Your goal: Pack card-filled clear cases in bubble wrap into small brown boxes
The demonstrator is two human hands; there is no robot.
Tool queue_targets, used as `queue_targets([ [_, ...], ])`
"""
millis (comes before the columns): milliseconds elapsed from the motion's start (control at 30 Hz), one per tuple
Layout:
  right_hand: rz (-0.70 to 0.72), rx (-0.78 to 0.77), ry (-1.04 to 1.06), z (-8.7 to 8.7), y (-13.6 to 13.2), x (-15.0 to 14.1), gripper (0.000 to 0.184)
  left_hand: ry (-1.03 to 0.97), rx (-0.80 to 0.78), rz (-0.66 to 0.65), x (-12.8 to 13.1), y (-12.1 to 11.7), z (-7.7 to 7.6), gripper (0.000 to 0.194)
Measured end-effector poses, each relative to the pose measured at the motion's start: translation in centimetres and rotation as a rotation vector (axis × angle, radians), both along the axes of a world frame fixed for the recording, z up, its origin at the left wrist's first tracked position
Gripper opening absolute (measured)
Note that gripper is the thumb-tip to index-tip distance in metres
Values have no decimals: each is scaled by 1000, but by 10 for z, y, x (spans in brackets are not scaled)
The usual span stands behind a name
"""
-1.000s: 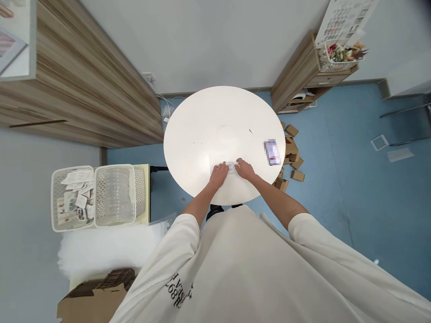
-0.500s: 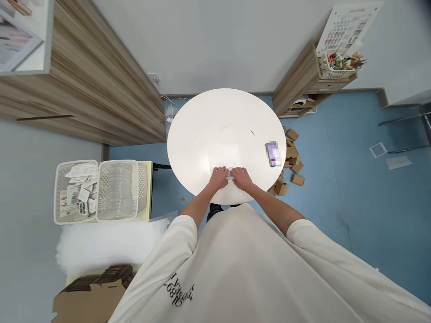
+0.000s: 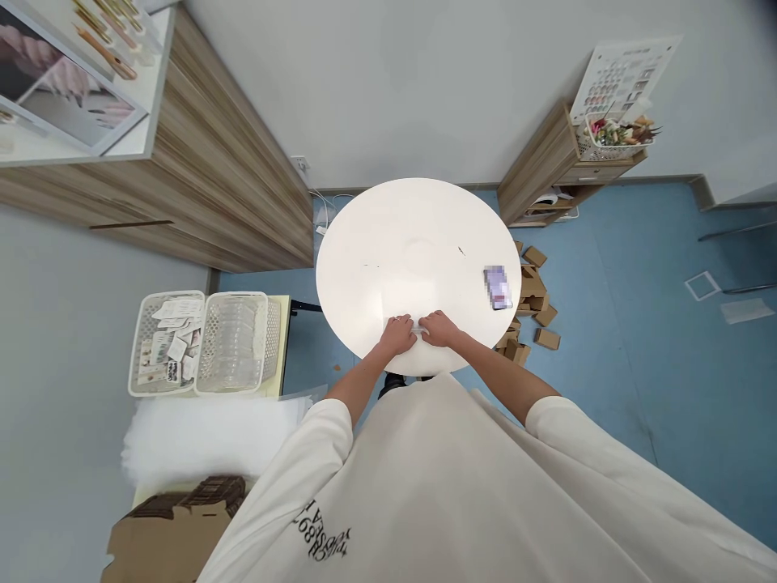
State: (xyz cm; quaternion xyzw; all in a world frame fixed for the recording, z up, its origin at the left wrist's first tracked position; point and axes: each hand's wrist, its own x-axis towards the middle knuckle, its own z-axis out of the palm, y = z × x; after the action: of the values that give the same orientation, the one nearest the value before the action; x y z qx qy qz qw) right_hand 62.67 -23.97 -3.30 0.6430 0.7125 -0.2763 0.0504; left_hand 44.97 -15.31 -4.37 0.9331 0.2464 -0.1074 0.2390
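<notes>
Touching a small pale item (image 3: 417, 327) at the white table's (image 3: 418, 210) six o'clock, the left hand (image 3: 399, 334) and right hand (image 3: 440, 329) lie close but apart; their grip cannot be told. Towards eight o'clock, one basket (image 3: 137, 344) holds papers (image 3: 180, 308), the adjoining basket (image 3: 272, 334) clear plastic pieces (image 3: 231, 344); at two, the far basket (image 3: 607, 152) carries flowers (image 3: 620, 134).

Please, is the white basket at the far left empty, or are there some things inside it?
Not empty: through the open top of the white basket, papers and a small white square are visible inside.
</notes>
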Motion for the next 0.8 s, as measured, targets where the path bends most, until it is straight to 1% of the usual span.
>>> queue_targets([
  [133, -10, -35, -19, 2, 19, 10, 24, -3, 16, 101, 11, 9, -4, 26],
  [233, -68, -19, -25, -1, 32, 15, 27, -7, 17, 157, 21, 18, -8, 29],
  [333, -130, 2, -36, -7, 44, 18, 30, 3, 17, 190, 29, 27, -12, 31],
  [467, -197, 23, -29, -21, 53, 18, 31, 16, 57, 218, 33, 38, -21, 30],
  [600, -296, 49, 24, -37, 54, 15, 35, 22, 73, 201, 32, 42, -30, 32],
  [700, -378, 118, 55, -44, 48, 13, 38, 17, 82, 197, 30, 41, -32, 35],
  [733, -424, 145, 58, -45, 45, 13, 38, 15, 82, 198, 30, 40, -32, 36],
  [800, -561, 178, 52, -45, 37, 13, 41, 20, 81, 197, 30, 39, -32, 35],
])
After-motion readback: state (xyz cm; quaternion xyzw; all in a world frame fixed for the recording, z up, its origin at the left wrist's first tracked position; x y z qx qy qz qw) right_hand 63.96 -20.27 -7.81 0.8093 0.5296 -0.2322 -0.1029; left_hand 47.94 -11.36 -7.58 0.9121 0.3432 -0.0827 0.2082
